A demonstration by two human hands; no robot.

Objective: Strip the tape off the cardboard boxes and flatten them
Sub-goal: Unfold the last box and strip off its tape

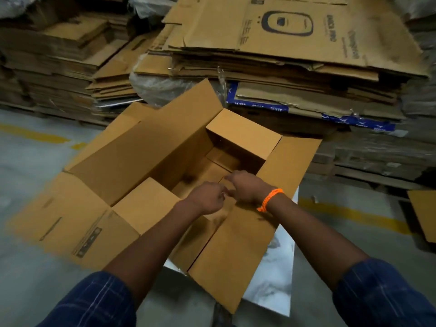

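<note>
Stacks of flattened cardboard (295, 67) fill the back of the room, above a grey concrete floor (28, 161) marked with a yellow line (35, 134). In front of them sits an open cardboard box (146, 147), its flaps spread out and its near end over a pale, shiny sheet (271, 291). Both arms reach inside. The left hand (208, 197) and right hand (245, 187), with an orange bracelet (270, 200) at the wrist, are close together with fingers curled. Blur hides whether they hold anything.

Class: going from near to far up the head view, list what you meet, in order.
Blue sleeve → orange wristband → right hand → far flap of the open cardboard box → blue-printed carton → flattened carton with the oval print.
</note>
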